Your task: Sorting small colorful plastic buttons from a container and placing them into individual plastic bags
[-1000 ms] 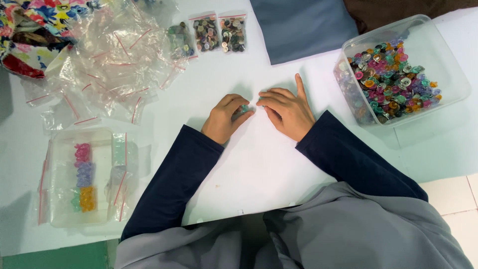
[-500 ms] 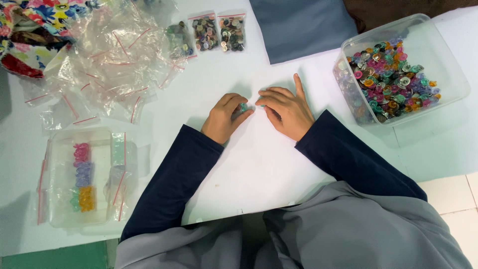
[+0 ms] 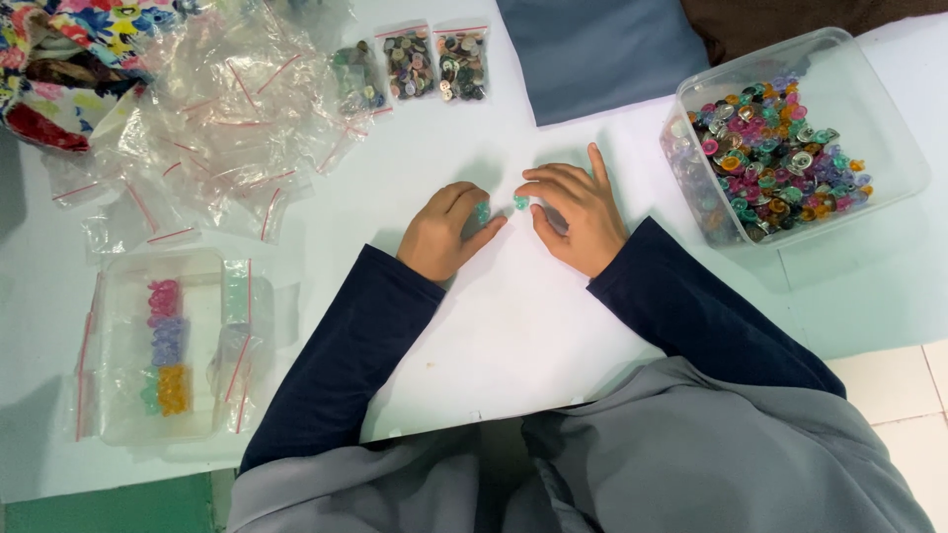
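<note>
Both hands are resting near the middle of the white table (image 3: pixel 513 326). The left hand (image 3: pixel 446 229) is curling loosely, pinching a small teal button (image 3: pixel 483 211) between thumb and fingers. The right hand (image 3: pixel 576 212) is lying just beside it, fingertips pinching another teal button (image 3: pixel 520 202), with one finger pointing toward the far edge. A clear tub of mixed coloured buttons (image 3: pixel 780 158) is sitting near the right edge. Three small bags of dark buttons (image 3: pixel 415 64) are lying along the far edge, beside a heap of empty zip bags (image 3: pixel 197 128). A lidded clear box holding sorted buttons (image 3: pixel 168 345) is sitting near the left front corner.
</note>
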